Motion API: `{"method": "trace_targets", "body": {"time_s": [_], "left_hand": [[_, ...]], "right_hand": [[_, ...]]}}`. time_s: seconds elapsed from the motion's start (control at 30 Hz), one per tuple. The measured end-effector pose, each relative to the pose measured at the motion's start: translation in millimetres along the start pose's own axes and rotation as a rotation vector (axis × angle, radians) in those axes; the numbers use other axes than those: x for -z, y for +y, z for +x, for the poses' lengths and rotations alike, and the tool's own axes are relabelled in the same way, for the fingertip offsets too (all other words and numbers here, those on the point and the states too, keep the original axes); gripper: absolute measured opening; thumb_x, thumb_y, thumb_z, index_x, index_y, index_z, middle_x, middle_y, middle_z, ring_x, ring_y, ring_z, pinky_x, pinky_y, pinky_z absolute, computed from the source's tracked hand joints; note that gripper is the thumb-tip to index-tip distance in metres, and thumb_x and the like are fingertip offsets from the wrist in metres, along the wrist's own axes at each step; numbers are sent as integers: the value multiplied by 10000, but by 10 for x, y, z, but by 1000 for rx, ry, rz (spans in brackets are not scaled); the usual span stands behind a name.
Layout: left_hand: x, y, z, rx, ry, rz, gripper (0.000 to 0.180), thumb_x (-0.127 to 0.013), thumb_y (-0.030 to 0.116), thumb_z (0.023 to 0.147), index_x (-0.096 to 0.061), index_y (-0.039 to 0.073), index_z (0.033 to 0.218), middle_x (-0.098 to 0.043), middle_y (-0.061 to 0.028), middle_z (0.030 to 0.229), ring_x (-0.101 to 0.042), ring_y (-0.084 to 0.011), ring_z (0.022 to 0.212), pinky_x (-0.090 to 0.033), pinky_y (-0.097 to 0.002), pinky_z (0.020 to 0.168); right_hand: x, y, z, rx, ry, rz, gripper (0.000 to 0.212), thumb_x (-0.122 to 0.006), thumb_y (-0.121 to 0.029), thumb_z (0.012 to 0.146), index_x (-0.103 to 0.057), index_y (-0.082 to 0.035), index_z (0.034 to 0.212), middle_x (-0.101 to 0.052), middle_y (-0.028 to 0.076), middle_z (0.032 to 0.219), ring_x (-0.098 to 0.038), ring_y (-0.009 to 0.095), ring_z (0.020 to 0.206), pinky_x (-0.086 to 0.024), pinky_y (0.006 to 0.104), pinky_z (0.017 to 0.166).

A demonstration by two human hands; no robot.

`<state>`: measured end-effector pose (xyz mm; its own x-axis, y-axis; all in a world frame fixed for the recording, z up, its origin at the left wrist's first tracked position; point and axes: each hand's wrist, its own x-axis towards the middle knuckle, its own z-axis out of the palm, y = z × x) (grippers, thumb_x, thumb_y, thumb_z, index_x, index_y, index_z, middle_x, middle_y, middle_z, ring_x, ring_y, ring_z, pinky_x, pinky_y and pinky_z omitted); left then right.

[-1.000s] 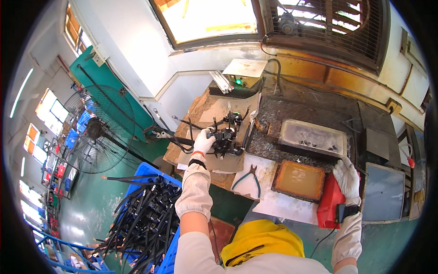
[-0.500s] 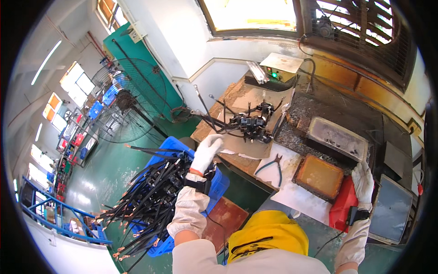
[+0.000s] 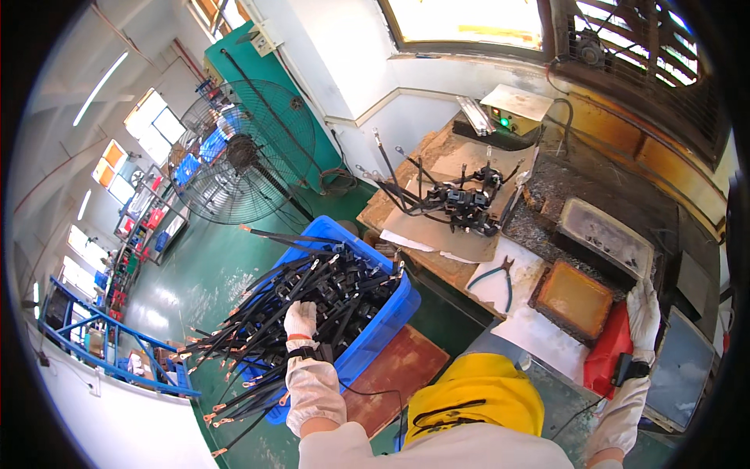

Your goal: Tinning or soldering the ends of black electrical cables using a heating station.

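My left hand (image 3: 301,321), in a white glove with a dark wrist strap, reaches over a pile of black cables (image 3: 328,293) with copper lugs. Its fingers look extended, with nothing visible in them. The cables fill a blue crate (image 3: 391,324) and spill over its left side. My right hand (image 3: 644,319), also gloved, lies with fingers stretched out along a red box-like object (image 3: 610,352), its fingertips close to the corner of a grey rectangular pot (image 3: 608,234). On the workbench stands a group of black cable assemblies (image 3: 469,199), apart from both hands.
Blue-handled pliers (image 3: 506,281) lie on white paper beside a tray of amber material (image 3: 576,297). A control box (image 3: 516,107) with a lit green light stands at the back. The large floor fan (image 3: 244,152) is beyond the crate. A yellow cloth (image 3: 476,399) lies close to my body.
My left hand has moved from the bench's edge down and left over the cables in the crate. My right hand stays beside the red object. The whole view has shifted slightly.
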<state>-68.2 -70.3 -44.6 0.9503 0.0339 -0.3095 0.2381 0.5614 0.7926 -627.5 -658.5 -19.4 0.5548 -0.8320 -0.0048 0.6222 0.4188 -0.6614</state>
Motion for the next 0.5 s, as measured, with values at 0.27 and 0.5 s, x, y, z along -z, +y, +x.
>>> {"method": "trace_targets", "body": {"time_s": [0.27, 0.5], "left_hand": [[-166, 400, -16, -337, 169, 461, 323, -558, 123, 811, -501, -5, 1102, -590, -97, 844, -590, -184, 695, -515, -291, 654], [-378, 395, 92, -548, 391, 1537, 505, -611, 400, 765, -538, 141, 1192, -473, -258, 1147, -557, -407, 968, -464, -437, 843]], "right_hand": [[92, -31, 75, 0, 7, -60, 458, -428, -226, 958, -334, -36, 1365, -419, 72, 1341, -476, 153, 1143, -432, 299, 955], [196, -37, 98, 4, -26, -89, 453, -440, -190, 954, -329, -27, 1361, -436, 69, 1313, -495, 145, 1101, -441, 284, 946]]}}
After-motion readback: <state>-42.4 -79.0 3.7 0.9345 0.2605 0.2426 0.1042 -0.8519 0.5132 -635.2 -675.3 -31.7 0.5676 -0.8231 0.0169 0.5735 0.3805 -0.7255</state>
